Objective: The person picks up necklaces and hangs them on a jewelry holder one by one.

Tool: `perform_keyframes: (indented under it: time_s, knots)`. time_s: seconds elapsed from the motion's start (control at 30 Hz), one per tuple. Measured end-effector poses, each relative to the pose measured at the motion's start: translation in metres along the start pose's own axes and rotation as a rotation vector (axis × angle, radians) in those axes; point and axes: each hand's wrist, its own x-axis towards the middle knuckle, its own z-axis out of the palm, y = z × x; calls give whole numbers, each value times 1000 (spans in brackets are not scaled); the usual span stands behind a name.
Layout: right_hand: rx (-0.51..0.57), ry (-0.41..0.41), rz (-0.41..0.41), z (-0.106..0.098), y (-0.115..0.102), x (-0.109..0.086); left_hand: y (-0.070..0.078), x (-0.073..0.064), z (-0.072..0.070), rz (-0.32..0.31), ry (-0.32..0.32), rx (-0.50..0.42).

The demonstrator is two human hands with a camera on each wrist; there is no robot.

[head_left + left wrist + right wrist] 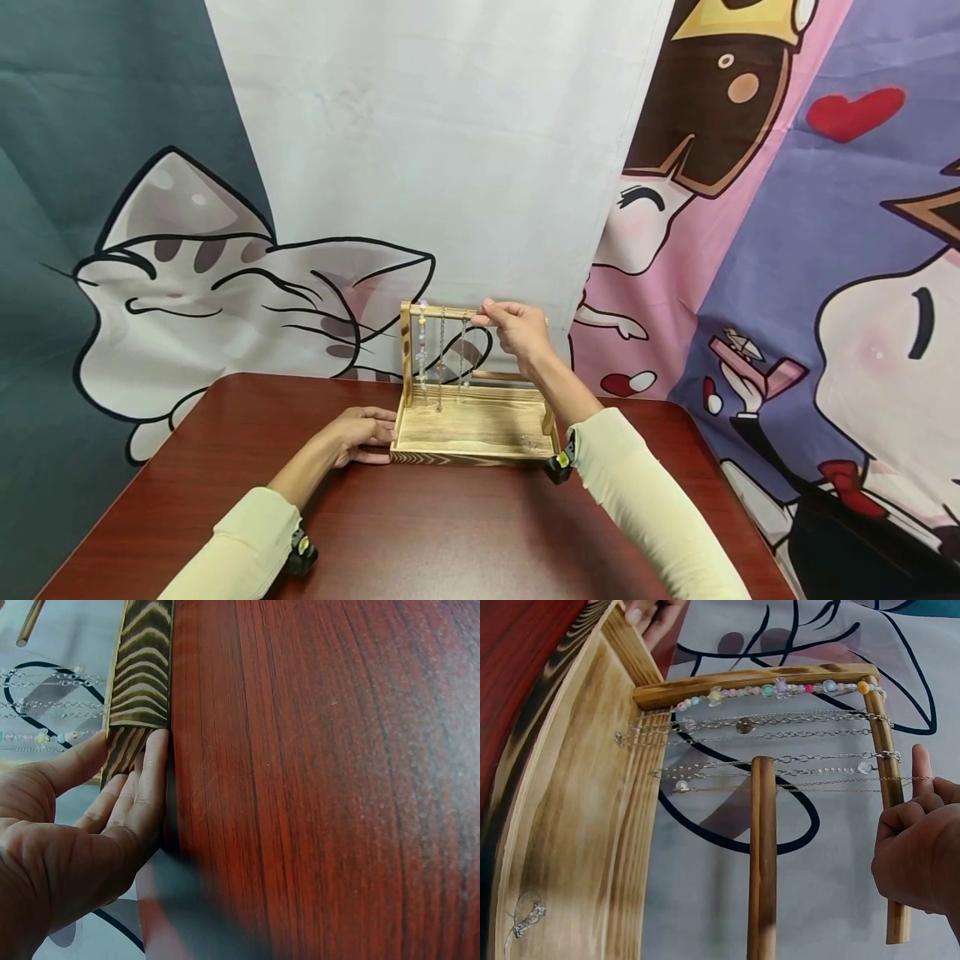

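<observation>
A wooden jewelry stand [465,425] sits on the table, its shallow tray below an upright frame. My left hand [360,435] holds the tray's left end; in the left wrist view, the thumb [84,761] lies at the upper rim and the fingers [150,772] along the lower side. At the top bar [889,780], my right hand [517,327] pinches a thin chain necklace [817,784]. Beside it hang several silver chains [802,737] and a colorful beaded strand [769,691]. Curled fingers hide the pinched end of the chain.
A small silver bracelet [529,922] lies in the tray's right part. Behind the top bar runs a lower wooden rod [763,855]. The reddish-brown table [465,533] spreads out in front, and a printed cloth backdrop [450,167] hangs close behind the stand.
</observation>
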Motion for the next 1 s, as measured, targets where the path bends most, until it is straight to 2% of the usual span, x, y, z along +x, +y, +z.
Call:
perform_keyframes:
  time_s: [0.5, 0.7, 1.0]
  knots:
    - [-91, 6, -12, -5, 8, -7, 0, 2, 1, 2, -10, -5]
    - [-88, 20, -21, -10, 14, -10, 0, 1, 0, 1, -7, 2]
    - [-71, 12, 14, -19, 24, -16, -2, 2, 0, 2, -4, -5]
